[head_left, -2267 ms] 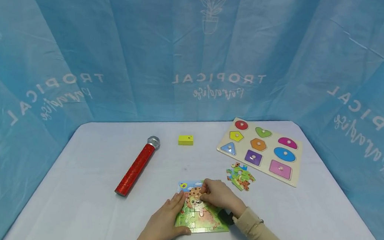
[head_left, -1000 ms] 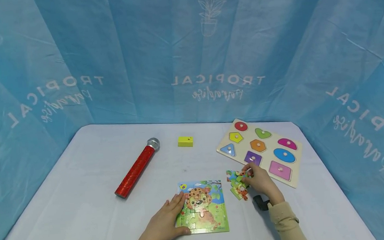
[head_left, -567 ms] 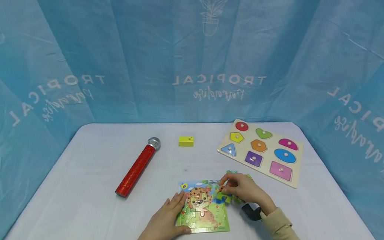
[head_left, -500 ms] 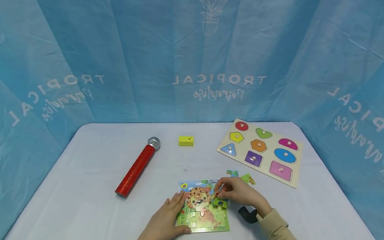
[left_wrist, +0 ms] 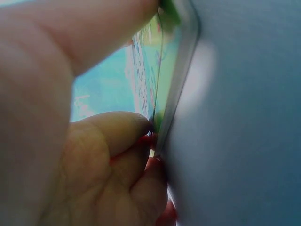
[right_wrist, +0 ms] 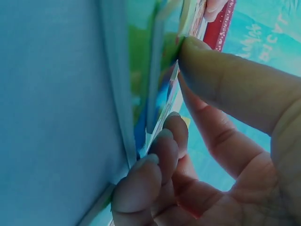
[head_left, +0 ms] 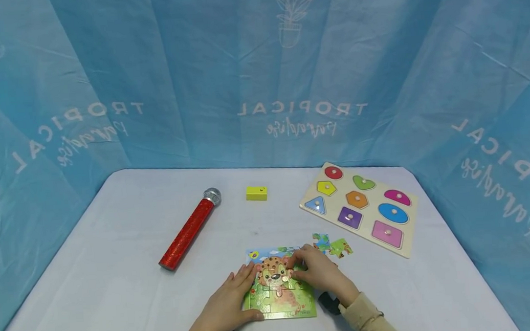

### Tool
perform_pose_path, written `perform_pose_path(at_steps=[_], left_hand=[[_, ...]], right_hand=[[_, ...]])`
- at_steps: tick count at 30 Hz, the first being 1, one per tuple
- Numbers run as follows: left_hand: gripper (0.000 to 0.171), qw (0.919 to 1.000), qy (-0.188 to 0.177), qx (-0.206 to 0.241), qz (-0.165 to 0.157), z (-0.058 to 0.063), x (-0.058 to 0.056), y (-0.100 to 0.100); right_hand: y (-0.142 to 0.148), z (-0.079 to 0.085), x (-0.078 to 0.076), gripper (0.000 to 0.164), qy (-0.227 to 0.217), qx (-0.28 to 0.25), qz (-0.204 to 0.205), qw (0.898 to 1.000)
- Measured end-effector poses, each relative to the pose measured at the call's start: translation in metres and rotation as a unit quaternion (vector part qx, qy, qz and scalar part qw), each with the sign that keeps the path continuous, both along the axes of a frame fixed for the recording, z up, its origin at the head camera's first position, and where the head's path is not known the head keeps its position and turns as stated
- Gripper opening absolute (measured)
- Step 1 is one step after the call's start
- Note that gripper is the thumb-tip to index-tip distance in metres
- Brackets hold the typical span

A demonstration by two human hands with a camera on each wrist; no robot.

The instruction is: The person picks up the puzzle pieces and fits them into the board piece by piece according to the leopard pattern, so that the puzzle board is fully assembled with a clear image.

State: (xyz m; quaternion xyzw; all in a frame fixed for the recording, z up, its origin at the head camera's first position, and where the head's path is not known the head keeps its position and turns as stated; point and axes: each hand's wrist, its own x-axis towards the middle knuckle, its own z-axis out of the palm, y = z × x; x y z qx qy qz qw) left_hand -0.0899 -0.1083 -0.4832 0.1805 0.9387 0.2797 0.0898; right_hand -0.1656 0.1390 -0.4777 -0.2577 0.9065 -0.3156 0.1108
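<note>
The right hand (head_left: 320, 270) clamps a puzzle piece (right_wrist: 168, 51) between thumb and fingers, over the right part of the puzzle board (head_left: 303, 313). The left hand (head_left: 226, 304) rests, fingers extended, on the board's left side. Two loose pieces (head_left: 341, 248) lie beyond the right hand.

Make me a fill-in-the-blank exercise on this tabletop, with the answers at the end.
1. The person's left hand rests on the ____ side of the jigsaw puzzle.
2. Loose jigsaw ____ lie beside the right hand.
3. The glittery microphone handle is coloured ____.
4. On the knobbed shape board, the green shape is a ____.

Missing words: left; pieces; red; heart.
</note>
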Motion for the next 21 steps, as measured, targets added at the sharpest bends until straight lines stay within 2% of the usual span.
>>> perform_pose_path(at_steps=[4,9,13,17,21], left_hand=[[0.101,1.0,0.001,0.007,-0.001,0.002,0.001,0.001],[0.1,1.0,0.001,0.006,-0.002,0.003,0.0,0.001],[0.099,1.0,0.002,0.006,-0.001,0.002,0.0,0.001],[0.1,1.0,0.003,0.008,-0.002,0.001,0.0,0.001],[0.101,1.0,0.005,0.005,-0.003,0.001,0.0,0.0]], right_hand=[[-0.001,-0.001,0.0,0.012,0.0,0.005,-0.014,1.0],[-0.001,-0.001,-0.002,0.014,-0.001,0.007,-0.012,1.0],[0.004,-0.001,-0.006,0.012,-0.022,-0.022,-0.012,0.999],[0.016,0.0,-0.014,0.016,-0.013,-0.041,-0.076,0.996],[0.035,0.0,-0.023,0.033,0.036,-0.008,-0.15,0.988]])
